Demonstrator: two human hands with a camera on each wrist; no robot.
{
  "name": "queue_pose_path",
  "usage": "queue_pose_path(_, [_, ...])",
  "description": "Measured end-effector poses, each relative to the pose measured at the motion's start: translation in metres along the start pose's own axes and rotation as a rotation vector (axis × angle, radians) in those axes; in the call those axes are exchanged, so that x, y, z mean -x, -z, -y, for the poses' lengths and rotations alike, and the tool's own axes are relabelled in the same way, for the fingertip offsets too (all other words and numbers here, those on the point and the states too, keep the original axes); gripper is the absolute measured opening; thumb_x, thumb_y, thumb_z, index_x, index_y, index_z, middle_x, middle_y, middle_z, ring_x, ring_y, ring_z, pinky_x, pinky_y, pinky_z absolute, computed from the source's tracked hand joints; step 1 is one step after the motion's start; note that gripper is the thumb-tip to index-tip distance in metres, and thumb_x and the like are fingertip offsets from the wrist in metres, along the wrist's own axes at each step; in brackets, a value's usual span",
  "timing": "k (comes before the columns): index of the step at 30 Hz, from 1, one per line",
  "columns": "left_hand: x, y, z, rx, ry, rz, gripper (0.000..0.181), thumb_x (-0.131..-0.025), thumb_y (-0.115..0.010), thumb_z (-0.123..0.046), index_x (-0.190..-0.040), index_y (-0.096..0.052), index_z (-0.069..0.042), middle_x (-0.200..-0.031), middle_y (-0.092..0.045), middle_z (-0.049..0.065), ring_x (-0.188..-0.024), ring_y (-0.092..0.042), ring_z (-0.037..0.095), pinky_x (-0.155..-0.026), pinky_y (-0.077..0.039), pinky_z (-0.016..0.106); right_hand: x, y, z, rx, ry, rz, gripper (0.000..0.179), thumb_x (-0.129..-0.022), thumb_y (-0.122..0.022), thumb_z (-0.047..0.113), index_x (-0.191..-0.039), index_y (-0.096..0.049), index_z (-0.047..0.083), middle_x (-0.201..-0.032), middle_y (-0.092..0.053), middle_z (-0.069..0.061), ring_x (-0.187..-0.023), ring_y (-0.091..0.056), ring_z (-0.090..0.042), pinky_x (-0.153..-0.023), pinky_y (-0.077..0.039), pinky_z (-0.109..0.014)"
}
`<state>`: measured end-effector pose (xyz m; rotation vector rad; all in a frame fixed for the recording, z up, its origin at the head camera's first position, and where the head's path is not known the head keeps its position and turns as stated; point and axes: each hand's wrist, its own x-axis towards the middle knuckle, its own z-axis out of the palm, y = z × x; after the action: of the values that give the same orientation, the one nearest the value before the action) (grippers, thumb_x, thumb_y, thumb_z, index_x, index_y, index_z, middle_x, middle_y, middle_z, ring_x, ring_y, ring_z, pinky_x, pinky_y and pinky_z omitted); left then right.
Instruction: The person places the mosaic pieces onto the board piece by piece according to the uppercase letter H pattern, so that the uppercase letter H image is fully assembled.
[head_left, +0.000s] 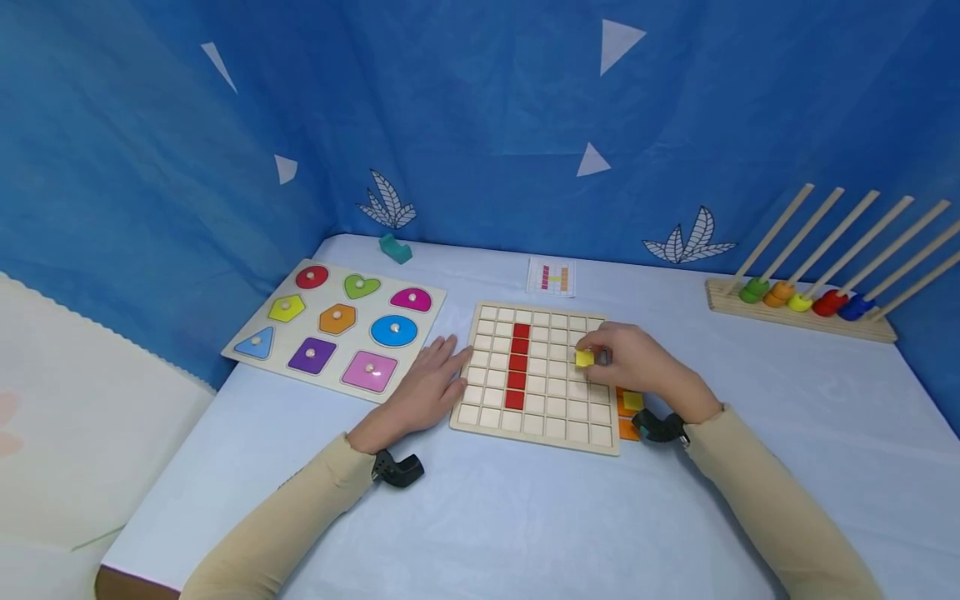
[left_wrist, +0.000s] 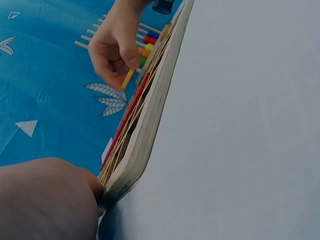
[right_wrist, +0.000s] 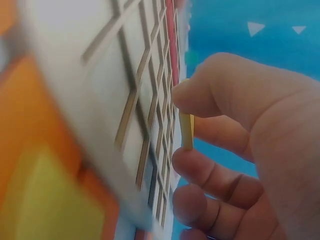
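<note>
Pinches a yellow tile (head_left: 584, 358) between thumb and fingertips of the right hand (head_left: 633, 358), just above the right part of the gridded board (head_left: 556, 406); partly hides that tile behind the thumb in the right wrist view; cannot be told what makes the small dark patch just behind it; rests the left hand (head_left: 429, 379) at the board's left edge, with fingers spread and loosely straight, and shows it only in part in the left wrist view, cut by the frame; fills five cells of one column with red tiles (head_left: 518, 362), narrowed to a thin strip by the low left wrist angle; spreads orange tiles (head_left: 628, 428) beside the board's right edge, partly covered by the right wrist, with a second yellow tile (head_left: 633, 401) overlapping them, all blurred in the right wrist view; loses some peg tips of the bead rack (head_left: 802, 312) past the head view's right edge; bears pink, yellow and orange blocks on the small printed card (head_left: 551, 277) beyond the board, too small for any lettering to be made out.
</note>
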<state>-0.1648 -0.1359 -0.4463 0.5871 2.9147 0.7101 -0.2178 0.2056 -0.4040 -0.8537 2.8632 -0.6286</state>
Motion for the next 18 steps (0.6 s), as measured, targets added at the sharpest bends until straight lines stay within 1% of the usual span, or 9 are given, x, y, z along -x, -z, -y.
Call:
queue_pose_path(4, [0.0, 0.0, 0.0, -0.002, -0.004, -0.004, 0.056, -0.104, -0.05, -0.025, -0.156, -0.041, -0.006, -0.167, -0.027, 0.023, -0.157, -0.019, 0.043, -0.127, -0.019, 0.059, -0.009, -0.005, 0.008, 0.006, 0.041, 0.002, 0.032, -0.08, -0.079, 0.018, -0.111, -0.077, 0.009, -0.086, -0.066, 0.002, -0.077, -0.052, -0.012, -0.068, -0.046, -0.028])
queue_pose_path(7, [0.0, 0.0, 0.001, -0.005, -0.001, -0.001, 0.056, -0.104, -0.049, -0.025, -0.156, -0.041, -0.007, -0.167, -0.027, 0.023, -0.158, -0.019, 0.043, -0.128, -0.019, 0.059, -0.016, -0.008, 0.015, 0.009, 0.055, 0.012, 0.032, -0.081, -0.08, 0.019, -0.112, -0.077, 0.009, -0.086, -0.066, 0.003, -0.077, -0.052, -0.012, -0.069, -0.046, -0.029])
queue_pose_path(12, [0.0, 0.0, 0.001, 0.0, 0.004, 0.002, 0.056, -0.104, -0.05, -0.025, -0.156, -0.041, -0.007, -0.167, -0.027, 0.022, -0.158, -0.019, 0.042, -0.128, -0.018, 0.059, -0.024, -0.012, 0.024, 0.01, 0.085, 0.033, 0.031, -0.082, -0.078, 0.018, -0.111, -0.077, 0.009, -0.088, -0.067, 0.001, -0.077, -0.054, -0.012, -0.071, -0.047, -0.029])
queue_pose_path(18, [0.0, 0.0, 0.0, 0.001, 0.002, 0.003, 0.056, -0.104, -0.049, -0.025, -0.157, -0.04, -0.007, -0.167, -0.026, 0.022, -0.158, -0.018, 0.042, -0.128, -0.018, 0.058, -0.03, -0.016, 0.03, 0.023, 0.136, 0.04, 0.029, -0.083, -0.075, 0.014, -0.111, -0.076, 0.008, -0.089, -0.068, -0.002, -0.078, -0.055, -0.013, -0.073, -0.05, -0.031])
